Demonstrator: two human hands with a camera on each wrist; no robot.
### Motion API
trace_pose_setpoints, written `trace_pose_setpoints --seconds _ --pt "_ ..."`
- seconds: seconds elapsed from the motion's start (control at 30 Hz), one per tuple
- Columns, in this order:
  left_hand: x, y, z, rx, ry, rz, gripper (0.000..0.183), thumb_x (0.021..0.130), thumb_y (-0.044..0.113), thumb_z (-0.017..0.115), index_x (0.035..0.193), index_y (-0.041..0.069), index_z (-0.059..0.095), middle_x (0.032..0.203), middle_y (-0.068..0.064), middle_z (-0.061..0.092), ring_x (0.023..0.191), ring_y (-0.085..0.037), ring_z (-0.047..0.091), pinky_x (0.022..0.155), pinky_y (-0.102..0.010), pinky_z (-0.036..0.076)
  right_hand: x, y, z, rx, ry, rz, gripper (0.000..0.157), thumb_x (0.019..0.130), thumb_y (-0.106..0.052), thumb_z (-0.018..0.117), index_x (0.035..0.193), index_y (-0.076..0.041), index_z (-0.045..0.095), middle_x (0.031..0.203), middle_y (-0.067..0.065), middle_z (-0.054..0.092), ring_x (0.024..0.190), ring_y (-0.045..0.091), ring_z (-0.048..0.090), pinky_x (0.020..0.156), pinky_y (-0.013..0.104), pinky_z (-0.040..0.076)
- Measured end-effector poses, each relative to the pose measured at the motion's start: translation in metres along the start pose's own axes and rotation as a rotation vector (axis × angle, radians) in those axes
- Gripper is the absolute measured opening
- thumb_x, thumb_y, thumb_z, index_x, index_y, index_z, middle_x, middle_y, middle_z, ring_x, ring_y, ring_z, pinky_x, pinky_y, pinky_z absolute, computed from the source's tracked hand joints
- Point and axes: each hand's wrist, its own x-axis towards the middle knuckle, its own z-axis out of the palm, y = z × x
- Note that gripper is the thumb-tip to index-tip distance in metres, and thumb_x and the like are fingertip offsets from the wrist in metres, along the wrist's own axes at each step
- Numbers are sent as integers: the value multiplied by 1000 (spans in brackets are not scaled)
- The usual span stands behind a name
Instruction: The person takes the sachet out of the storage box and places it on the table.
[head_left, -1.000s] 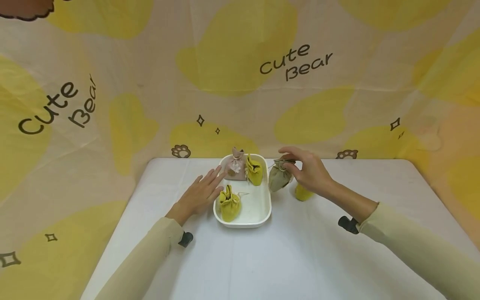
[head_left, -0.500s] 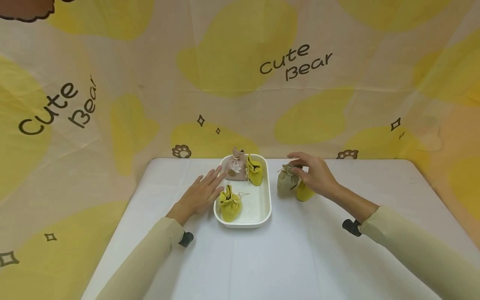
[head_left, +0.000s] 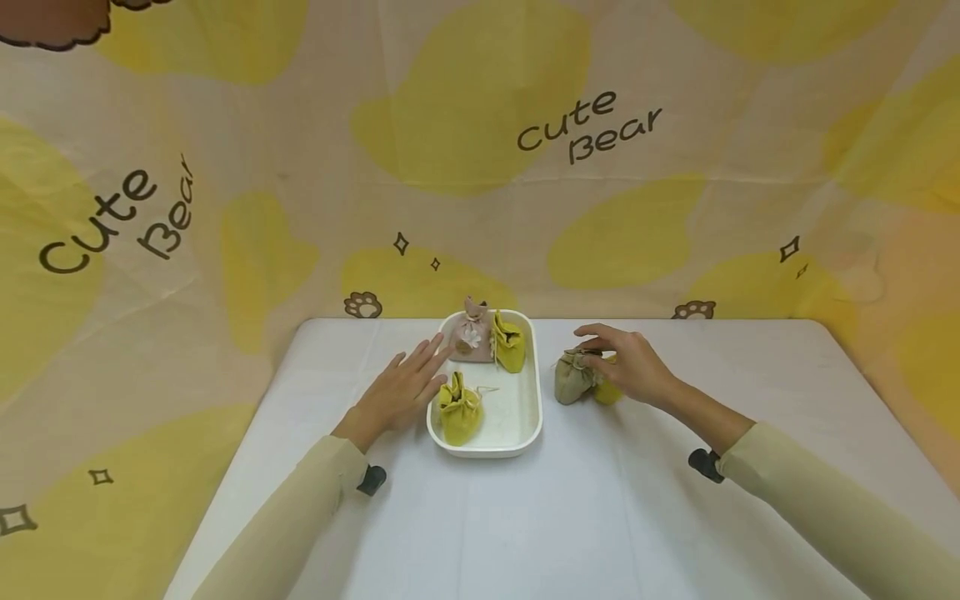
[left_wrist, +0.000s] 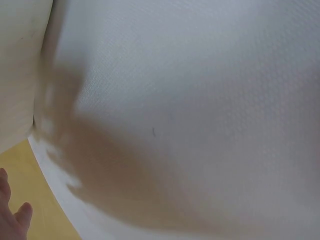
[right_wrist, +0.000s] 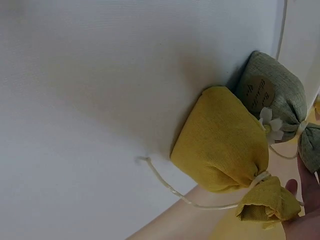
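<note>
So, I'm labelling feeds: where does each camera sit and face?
Head: worn there, facing forward-down at white tray; left hand, right hand, sleeves show.
Left wrist: worn there, facing table; fingers at lower left.
Right wrist: worn there, facing green bag and yellow bag; fingers at lower right.
Head and right wrist share both bags.

Tied grey-green pouch point(head_left: 572, 382) beside yellow pouch point(head_left: 608, 394)

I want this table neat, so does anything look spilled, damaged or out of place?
One small thing: the left wrist view shows a thin dark mark on the white tabletop; lint or stain, I can't tell. No spill shows, and the grey-green pouch looks undamaged.
</note>
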Motion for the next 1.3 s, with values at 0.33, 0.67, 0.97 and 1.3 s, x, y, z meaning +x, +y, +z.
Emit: trace_pose_setpoints --seconds 0.33,0.67,0.97,1.3 --pt "2 -2 3 9 -7 -7 54 100 45 22 150 27 10 156 4 -1 141 -23 8 110 -54 15 4 -13 -2 -13 35 -6 52 77 -18 76 124 -14 55 118 4 63 84 19 64 64 30 53" --pt "1 -4 4 -2 3 -5 54 100 46 22 149 28 10 155 5 -1 141 -22 8 110 -54 15 11 -41 17 62 -19 -20 72 69 -37 79 131 -14 50 127 7 57 116 23 54 94 43 45" --pt "1 -2 2 1 -5 -8 55 99 47 19 150 27 10 155 5 -2 141 -21 8 110 -54 15 19 -62 35 150 -77 -34 71 69 -34 80 130 -13 51 127 3 57 115 16 55 99 45 40" --pt "1 -2 2 -3 2 0 55 99 47 20 150 25 13 155 3 2 141 -24 10 109 -55 16 26 -78 60 172 -183 -32 73 69 -35 80 133 -21 48 126 -1 58 114 15 55 95 37 45"
